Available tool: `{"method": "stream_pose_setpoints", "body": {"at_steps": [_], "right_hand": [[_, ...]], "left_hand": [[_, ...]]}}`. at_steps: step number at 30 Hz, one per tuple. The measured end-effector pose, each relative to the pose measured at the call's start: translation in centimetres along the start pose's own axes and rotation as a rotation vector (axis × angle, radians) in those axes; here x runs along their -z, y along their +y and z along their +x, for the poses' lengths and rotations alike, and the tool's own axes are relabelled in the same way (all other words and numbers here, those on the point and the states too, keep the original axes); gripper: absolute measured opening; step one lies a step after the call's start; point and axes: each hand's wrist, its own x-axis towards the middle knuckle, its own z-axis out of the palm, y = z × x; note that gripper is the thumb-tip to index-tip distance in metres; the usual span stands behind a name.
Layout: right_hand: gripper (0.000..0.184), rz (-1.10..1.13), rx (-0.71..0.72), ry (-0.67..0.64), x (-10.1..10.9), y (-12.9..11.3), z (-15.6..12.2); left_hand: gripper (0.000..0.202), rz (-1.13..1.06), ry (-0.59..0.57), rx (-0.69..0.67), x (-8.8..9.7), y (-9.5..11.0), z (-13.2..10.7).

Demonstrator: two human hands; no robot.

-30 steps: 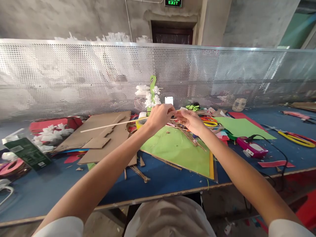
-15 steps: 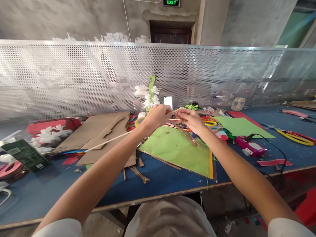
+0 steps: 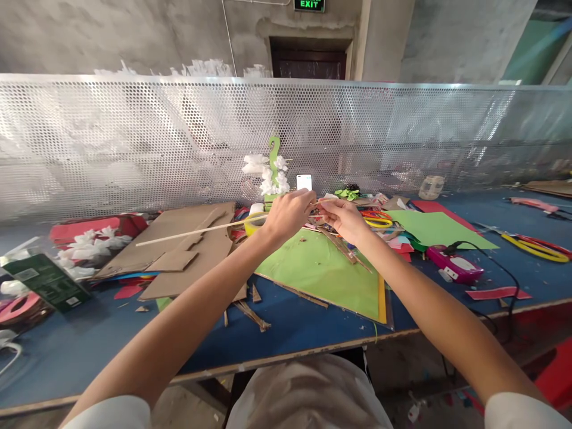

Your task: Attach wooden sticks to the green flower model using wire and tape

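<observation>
A long thin pale stick (image 3: 201,230) runs leftward from behind my left hand (image 3: 288,215), whose fingers are closed on it. Close beside it, my right hand (image 3: 343,217) is closed in a pinch near the stick's other end. A narrow light strip shows between the fingertips of both hands; what exactly the right fingers grip is too small to make out. Below the hands lies a green sheet (image 3: 322,268) with scraps on it. Beyond my left hand stand a yellow tape roll (image 3: 254,225) and a green curved piece (image 3: 274,156) with white flowers (image 3: 269,182).
Cardboard sheets (image 3: 165,238) lie to the left, near a dark green box (image 3: 47,283). On the right are light green paper (image 3: 435,228), a magenta device (image 3: 454,265) with a cable, and yellow-and-red-handled scissors (image 3: 534,247). A phone (image 3: 304,182) stands before the perforated metal screen (image 3: 179,143).
The stick's free left end has swung up, so it now slopes less and shows farther left above my forearm. Both hands have stayed nearly in place.
</observation>
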Motion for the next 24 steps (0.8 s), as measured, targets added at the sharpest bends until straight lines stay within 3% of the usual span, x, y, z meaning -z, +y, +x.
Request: {"method": "stream_pose_setpoints", "body": {"at_steps": [4, 8, 17, 24], "right_hand": [[0.031, 0.013, 0.026, -0.022, 0.2, -0.3, 0.0], [0.029, -0.031, 0.032, -0.043, 0.4, -0.6, 0.0], [0.036, -0.057, 0.016, -0.024, 0.6, -0.2, 0.3], [0.024, -0.02, 0.004, -0.006, 0.4, -0.2, 0.2]], "left_hand": [[0.033, -0.033, -0.073, -0.041, -0.4, -0.2, 0.1], [0.04, 0.005, -0.144, 0.008, -0.6, -0.4, 0.4], [0.034, 0.028, -0.098, 0.077, 0.5, 0.3, 0.4], [0.03, 0.035, -0.057, 0.053, 0.4, 0.3, 0.3]]}}
